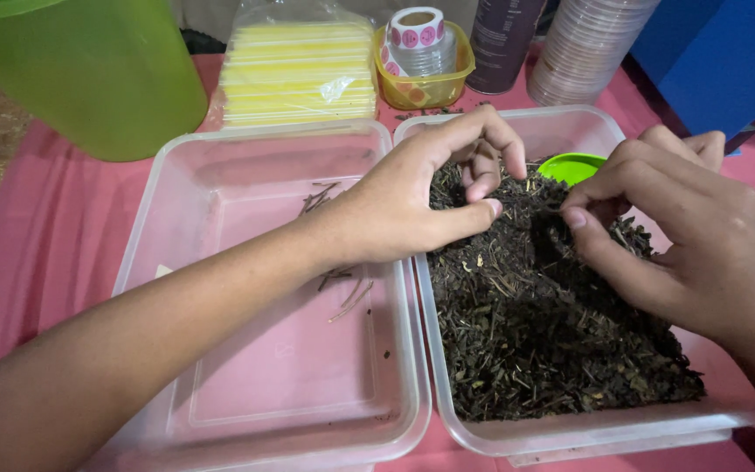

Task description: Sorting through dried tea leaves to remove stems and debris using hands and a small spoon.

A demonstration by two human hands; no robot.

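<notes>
Now your left hand point(412, 197) is curled over the heap of dark dried leaves point(552, 341) in the right-hand clear tub point(570, 433), thumb and fingers drawn close in a pinch; whether it has a bit caught, I cannot tell. Your right hand point(683, 227) is pinching too, thumb pressed toward the forefinger just above the heap, and its catch is hidden as well. A few thin stems point(342, 288) lie in the left-hand clear tub point(220, 175), which touches the other along one wall.

Careful: I'd judge a loose pinch could drop stems back among the leaves, and your left forearm crossing over the near-bare tub might nudge it or sweep those stems about.

Beyond the tubs: a yellow stack in a clear wrapper point(299, 74), a small yellow tub point(425, 87) holding a roll of round pink stickers point(417, 26), a tall stack of clear lids point(583, 48), a dark canister point(500, 39), a green jug point(89, 74), a green scoop point(572, 167).
</notes>
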